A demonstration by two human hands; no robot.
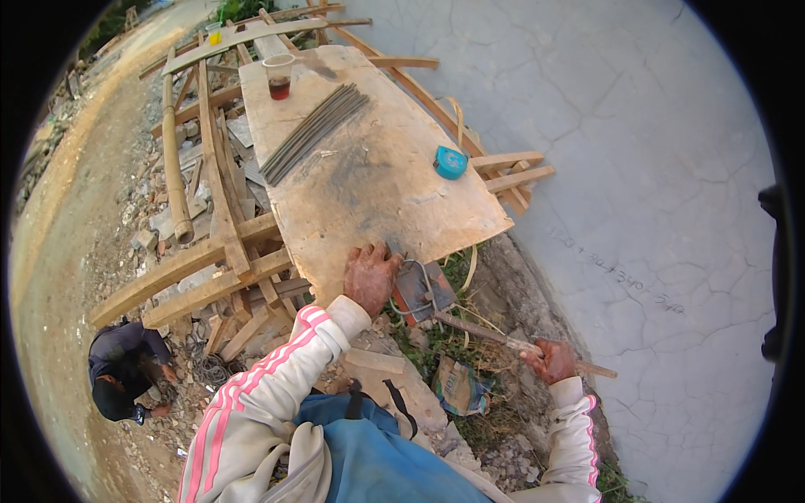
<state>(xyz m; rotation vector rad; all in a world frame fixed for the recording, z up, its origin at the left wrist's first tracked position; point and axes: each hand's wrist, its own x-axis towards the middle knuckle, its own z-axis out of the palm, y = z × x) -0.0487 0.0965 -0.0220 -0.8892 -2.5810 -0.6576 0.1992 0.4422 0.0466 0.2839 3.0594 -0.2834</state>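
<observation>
Work surface: a broad, pale tan, four-sided board (402, 126) with a worn face, stretching from the upper middle of the frame down to its centre.
Smudging: dark grey, spread across the board's middle.
Underneath: rough brown timber beams (189, 261), jutting out past the board at left and right of the frame.
Drink: a clear, round cup with dark red liquid (278, 84), upright, upper left of centre.
Bundle: thin, straight, dark grey rods (314, 134), side by side, slanting just below the cup.
Measure: a rounded teal tape-measure case (450, 163), near the board's right edge, right of the frame's centre.
</observation>
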